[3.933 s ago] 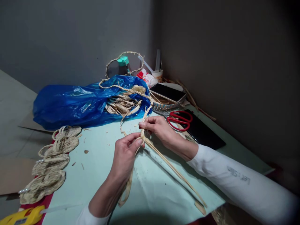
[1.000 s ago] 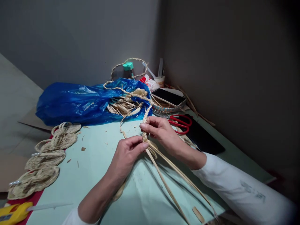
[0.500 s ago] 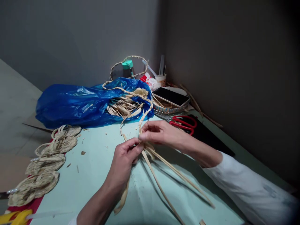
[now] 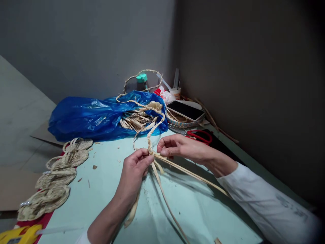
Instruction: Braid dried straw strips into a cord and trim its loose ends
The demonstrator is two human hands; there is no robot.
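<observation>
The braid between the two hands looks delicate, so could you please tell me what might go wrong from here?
If the pinch of the left hand slips, the braid may loosen where the unbraided strips fan out. Its far length passes over the mouth of the blue bag, so a pull could snag the loose fibres there. The right hand might also bump the scissors if it draws back.
</observation>
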